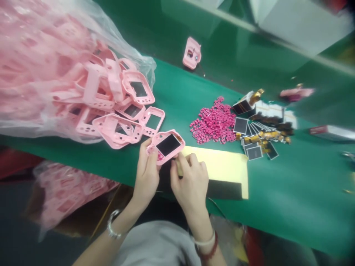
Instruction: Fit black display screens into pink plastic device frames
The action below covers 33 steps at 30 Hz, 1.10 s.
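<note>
Pink shell (165, 146) with its dark screen sits pinched between your left hand (146, 173) and right hand (191, 181), fingers grasping it above the green surface (291, 192).

A single head-worn camera looks forward and steeply down from close above the near edge of the green table (194, 96), tilted so that this edge runs slantwise from the left side to the lower right corner. The left hand (146, 173) and right hand (191, 181) sit near the centre (wrists entering from below). The table's far edge is blurred.
</note>
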Each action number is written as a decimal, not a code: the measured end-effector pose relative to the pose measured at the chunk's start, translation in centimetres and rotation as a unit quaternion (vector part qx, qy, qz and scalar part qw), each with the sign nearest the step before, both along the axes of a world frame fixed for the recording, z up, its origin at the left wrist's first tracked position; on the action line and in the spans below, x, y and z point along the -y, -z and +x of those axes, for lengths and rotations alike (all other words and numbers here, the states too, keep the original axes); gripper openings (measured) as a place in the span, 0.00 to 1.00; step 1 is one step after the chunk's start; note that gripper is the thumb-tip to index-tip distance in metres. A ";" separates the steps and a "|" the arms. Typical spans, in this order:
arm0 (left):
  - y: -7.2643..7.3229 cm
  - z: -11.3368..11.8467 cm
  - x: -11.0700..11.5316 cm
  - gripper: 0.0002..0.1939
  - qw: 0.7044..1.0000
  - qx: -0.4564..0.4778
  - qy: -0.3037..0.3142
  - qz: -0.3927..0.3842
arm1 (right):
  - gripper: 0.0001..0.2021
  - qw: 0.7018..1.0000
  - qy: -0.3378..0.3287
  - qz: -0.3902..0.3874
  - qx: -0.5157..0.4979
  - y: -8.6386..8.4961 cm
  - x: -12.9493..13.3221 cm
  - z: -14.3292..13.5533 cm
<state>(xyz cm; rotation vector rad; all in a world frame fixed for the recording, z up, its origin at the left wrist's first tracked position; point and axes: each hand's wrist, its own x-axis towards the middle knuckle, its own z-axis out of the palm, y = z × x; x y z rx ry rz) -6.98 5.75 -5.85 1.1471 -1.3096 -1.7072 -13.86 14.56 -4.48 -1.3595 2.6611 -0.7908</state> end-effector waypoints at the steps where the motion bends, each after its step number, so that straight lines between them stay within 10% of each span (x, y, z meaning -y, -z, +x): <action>1: 0.0 0.0 0.1 0.18 1.000 0.004 -0.009 -0.003 | 0.14 0.999 -0.018 -0.018 0.027 -0.1 0.0 -0.3; 8: -2.1 0.0 1.2 0.17 0.992 0.056 0.112 -0.029 | 0.03 0.906 0.072 -0.256 0.329 -2.3 -3.0 -2.7; 12: -3.0 0.0 1.4 0.16 0.967 0.089 0.235 -0.032 | 0.03 0.941 0.072 -0.200 0.264 -3.8 -4.5 -4.8; 22: -2.0 -0.5 1.7 0.15 0.981 0.057 0.179 -0.038 | 0.09 0.996 0.024 -0.036 0.079 -1.9 -5.6 -3.5; 33: -1.6 -0.2 1.8 0.15 0.974 0.073 0.208 -0.051 | 0.04 0.998 -0.006 -0.054 -0.018 0.2 -6.2 -3.2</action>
